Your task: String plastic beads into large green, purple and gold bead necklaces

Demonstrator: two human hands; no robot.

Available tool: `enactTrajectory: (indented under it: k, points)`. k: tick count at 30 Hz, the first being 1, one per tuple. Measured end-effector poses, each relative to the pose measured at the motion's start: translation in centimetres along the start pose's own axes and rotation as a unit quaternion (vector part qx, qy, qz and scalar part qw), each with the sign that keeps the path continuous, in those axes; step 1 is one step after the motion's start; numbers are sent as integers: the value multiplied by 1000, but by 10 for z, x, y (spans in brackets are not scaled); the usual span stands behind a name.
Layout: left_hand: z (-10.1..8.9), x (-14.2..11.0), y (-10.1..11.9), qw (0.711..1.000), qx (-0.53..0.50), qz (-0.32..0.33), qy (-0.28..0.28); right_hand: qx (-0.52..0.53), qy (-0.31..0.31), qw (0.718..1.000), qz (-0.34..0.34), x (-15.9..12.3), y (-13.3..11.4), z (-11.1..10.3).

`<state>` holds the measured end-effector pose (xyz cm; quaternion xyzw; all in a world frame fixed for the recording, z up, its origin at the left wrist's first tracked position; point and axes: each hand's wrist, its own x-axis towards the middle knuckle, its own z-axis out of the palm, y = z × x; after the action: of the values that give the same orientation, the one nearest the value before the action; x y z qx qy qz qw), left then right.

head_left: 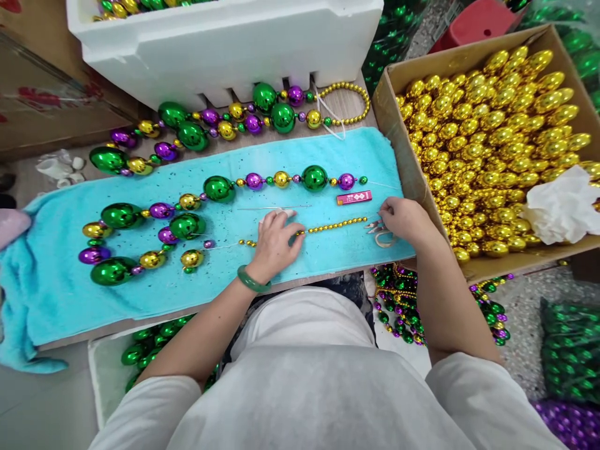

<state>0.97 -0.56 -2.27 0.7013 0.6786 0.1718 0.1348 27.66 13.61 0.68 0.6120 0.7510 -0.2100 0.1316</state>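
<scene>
My left hand [274, 240], with a green bangle on its wrist, rests on the turquoise towel [56, 281] and presses on a string of small gold beads [335, 224]. My right hand [405, 219] pinches the right end of that string, beside a pair of small scissors [382, 234]. A long strand of big green, purple and gold beads [187, 209] curves over the towel to the left. A thin needle [276, 207] lies just beyond my left hand. A pink lighter [354, 198] lies near my right hand.
A cardboard box [398, 144] of gold beads stands at the right with white tissue [562, 206] in it. A white foam box [225, 44] stands at the back, a second bead strand [225, 125] before it. Bags of beads lie on the floor.
</scene>
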Motion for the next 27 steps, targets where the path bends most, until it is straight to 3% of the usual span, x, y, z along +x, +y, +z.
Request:
enactTrajectory:
  k: [4,12,18,27]
  points:
    - [-4,-2,-3,1000,15,-10,-3,0,-5,1000,1,0,0,-1]
    - [8,14,15,1000,-6,19,-11,-3,-1,1000,-4,-2,-1,-2]
    - [1,11,12,1000,15,0,-19,8,7,1000,-11,0,2,1]
    - [15,25,35,999,16,41,-20,4,-1,1000,-14,-1,1,0]
